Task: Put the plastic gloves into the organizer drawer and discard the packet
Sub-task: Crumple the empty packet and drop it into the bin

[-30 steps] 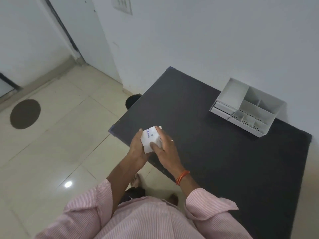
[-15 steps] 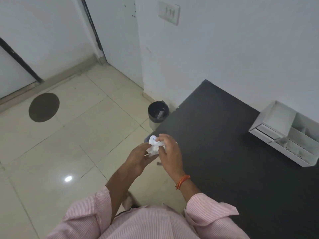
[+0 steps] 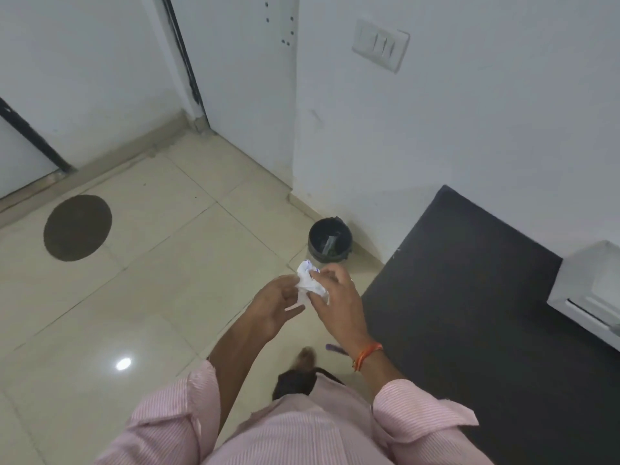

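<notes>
Above the pale tiled floor [image 3: 141,297], off the black desk's [image 3: 469,313] left edge, the open left hand [image 3: 273,305] touches the crumpled white plastic packet [image 3: 310,283] pinched by the right hand [image 3: 335,297], near the small round black bin [image 3: 329,240].

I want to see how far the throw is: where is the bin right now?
In the head view the small black bin stands on the tiled floor against the wall, just left of the dark table's far corner, beyond the crumpled packet.
</notes>
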